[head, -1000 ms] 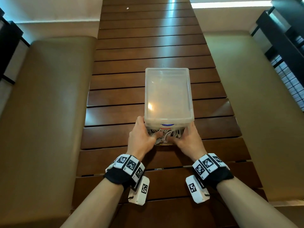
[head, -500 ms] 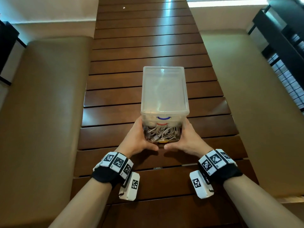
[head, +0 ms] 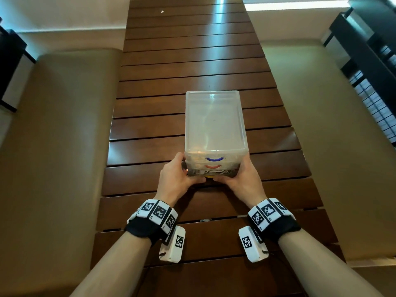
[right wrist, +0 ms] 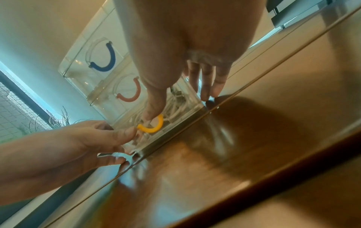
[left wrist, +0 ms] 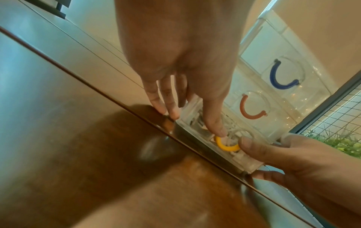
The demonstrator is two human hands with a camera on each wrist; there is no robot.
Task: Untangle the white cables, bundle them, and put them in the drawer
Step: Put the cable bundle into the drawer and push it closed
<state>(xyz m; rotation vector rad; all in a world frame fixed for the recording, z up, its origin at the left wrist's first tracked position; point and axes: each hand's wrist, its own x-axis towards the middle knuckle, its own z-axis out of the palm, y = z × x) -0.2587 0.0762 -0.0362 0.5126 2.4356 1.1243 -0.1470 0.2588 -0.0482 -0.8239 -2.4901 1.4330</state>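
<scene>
A clear plastic drawer unit (head: 214,125) stands on the table with blue (head: 214,159), red (head: 212,167) and yellow (head: 210,177) handles. The white cables (right wrist: 175,108) lie inside the bottom drawer, seen through its clear front. That drawer sits nearly flush with the unit. My left hand (head: 173,179) lies along the unit's left side, its thumb (left wrist: 215,123) pressing the drawer front beside the yellow handle (left wrist: 226,145). My right hand (head: 244,179) mirrors it on the right side, its thumb (right wrist: 154,106) on the front above the yellow handle (right wrist: 153,127).
The unit stands on a dark slatted wooden table (head: 192,61). Beige padded benches run along the left (head: 53,146) and right (head: 332,136). A dark railing (head: 368,50) stands at the far right.
The bottom drawer, pulled out with the cables showing, has slid back into the unit. Both hands moved forward with it and now rest at its front corners.
</scene>
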